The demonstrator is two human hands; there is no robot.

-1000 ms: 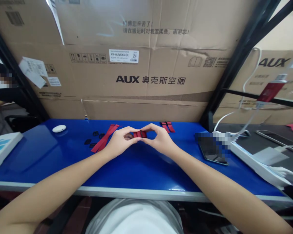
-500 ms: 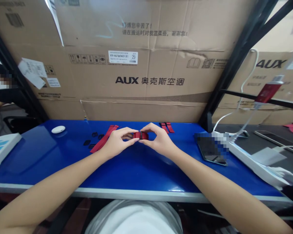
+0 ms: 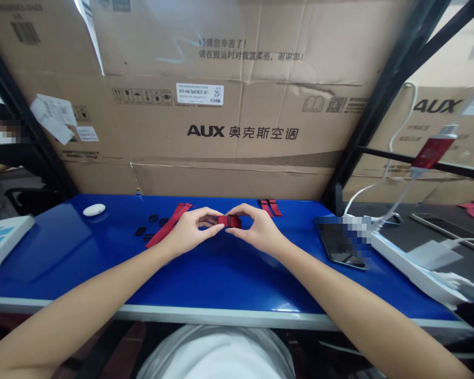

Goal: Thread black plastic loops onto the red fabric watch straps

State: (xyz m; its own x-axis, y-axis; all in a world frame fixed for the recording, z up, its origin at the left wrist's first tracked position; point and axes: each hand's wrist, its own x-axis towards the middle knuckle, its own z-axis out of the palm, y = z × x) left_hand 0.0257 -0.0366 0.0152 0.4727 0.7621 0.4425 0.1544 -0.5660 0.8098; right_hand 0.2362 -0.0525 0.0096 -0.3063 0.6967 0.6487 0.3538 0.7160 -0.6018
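Note:
A short red webbing strap (image 3: 223, 221) with a black buckle (image 3: 229, 220) on it is held up over the blue table between both hands. My left hand (image 3: 193, 227) pinches the strap's left part between thumb and fingers. On the other side, my right hand (image 3: 258, 226) grips the strap at the buckle, thumb below and fingers above. Flat red straps (image 3: 168, 226) lie just behind my left hand. Several small black buckle pieces (image 3: 141, 231) are beside them.
Two red straps with black buckles (image 3: 270, 207) lie near the table's back edge. A phone (image 3: 342, 245) and a white power strip (image 3: 414, 268) are at the right. A white round case (image 3: 94, 210) and a white device (image 3: 6, 239) sit left. A cardboard wall (image 3: 237, 158) stands behind.
Both hands keep their grip on the strap. The right hand's fingers have shifted slightly, and a little more of the strap and buckle shows.

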